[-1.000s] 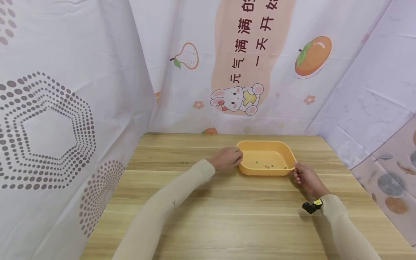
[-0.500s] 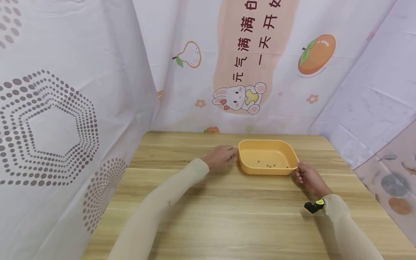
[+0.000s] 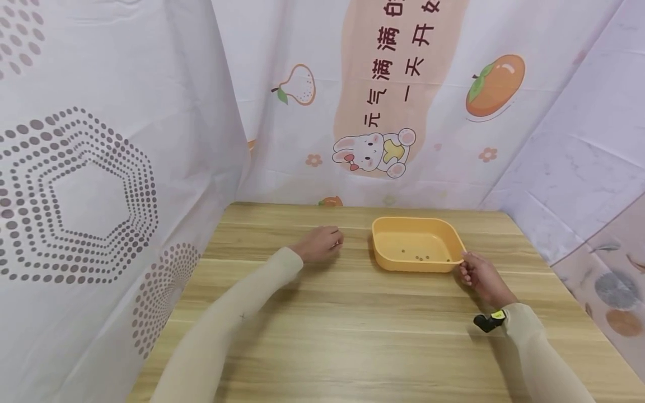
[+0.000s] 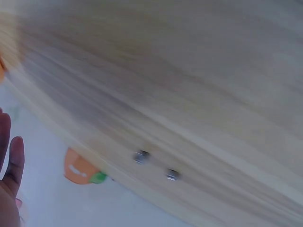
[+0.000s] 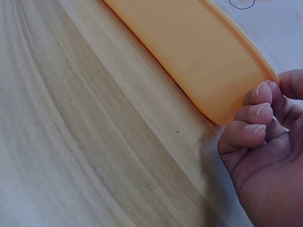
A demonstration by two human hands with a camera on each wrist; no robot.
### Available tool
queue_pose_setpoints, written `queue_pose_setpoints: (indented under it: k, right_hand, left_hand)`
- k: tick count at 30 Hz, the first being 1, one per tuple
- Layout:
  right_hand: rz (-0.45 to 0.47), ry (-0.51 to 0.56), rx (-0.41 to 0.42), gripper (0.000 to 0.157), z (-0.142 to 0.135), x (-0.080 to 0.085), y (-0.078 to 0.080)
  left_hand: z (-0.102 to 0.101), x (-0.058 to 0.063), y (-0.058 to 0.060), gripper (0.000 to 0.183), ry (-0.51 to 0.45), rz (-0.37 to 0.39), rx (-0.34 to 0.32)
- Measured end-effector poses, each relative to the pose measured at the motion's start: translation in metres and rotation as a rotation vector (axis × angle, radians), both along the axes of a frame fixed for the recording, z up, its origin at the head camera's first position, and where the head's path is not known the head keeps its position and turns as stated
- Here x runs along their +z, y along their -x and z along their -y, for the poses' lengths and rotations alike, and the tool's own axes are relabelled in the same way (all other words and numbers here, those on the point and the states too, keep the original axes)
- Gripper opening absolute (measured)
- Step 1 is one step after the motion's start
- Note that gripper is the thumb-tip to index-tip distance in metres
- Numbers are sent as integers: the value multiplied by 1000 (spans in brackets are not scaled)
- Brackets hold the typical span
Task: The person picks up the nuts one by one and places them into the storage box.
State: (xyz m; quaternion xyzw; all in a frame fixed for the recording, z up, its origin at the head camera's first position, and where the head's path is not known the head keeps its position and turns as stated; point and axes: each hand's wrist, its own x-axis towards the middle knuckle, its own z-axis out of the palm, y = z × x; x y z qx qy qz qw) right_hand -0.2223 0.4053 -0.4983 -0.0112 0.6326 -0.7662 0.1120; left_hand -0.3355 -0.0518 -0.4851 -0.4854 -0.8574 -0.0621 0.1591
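Note:
A shallow yellow-orange tray (image 3: 413, 265) stands toward the back right of the wooden table, with several tiny dark pieces (image 3: 403, 251) on its floor. My right hand (image 3: 482, 275) pinches the tray's near right corner between thumb and forefinger; in the right wrist view the other fingers curl beside its wall (image 5: 203, 61). Left of the tray and apart from it, my left hand (image 3: 319, 244) hovers over the table with nothing visible in its fingers. The left wrist view shows two small shiny metal pieces (image 4: 141, 157), blurred and nut-like, on the table; from the head they are hidden.
The wooden table (image 3: 322, 347) runs back to a printed white curtain (image 3: 292, 179). More curtains hang on the left (image 3: 101, 196) and right. A black device (image 3: 490, 322) sits on the right wrist.
My left hand has moved left, away from the tray's left rim, and now covers the spot where small pieces lay. The right hand keeps its pinch on the tray.

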Motion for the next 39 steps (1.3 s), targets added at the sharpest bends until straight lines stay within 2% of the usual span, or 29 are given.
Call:
queue_pose_setpoints:
  k: [4, 12, 23, 27, 30, 39]
  right_hand:
    - [-7, -3, 5, 27, 1, 1, -1]
    - [-16, -20, 14, 27, 3, 5, -3]
    - [-14, -14, -8, 28, 0, -1, 0]
    - [-14, -15, -9, 29, -2, -3, 0]
    - [-14, -16, -5, 28, -3, -3, 0]
    - [-2, -30, 3, 27, -2, -1, 2]
  left_hand:
    - [19, -4, 1, 8, -6, 5, 26]
    - [57, -6, -1, 12, 9, 47, 128]
    - [103, -2, -12, 18, -7, 108, 216]
    - [114, -3, -14, 24, 10, 146, 257]
    - [122, -6, -16, 26, 11, 162, 262]
    - [140, -13, -21, 25, 15, 162, 280]
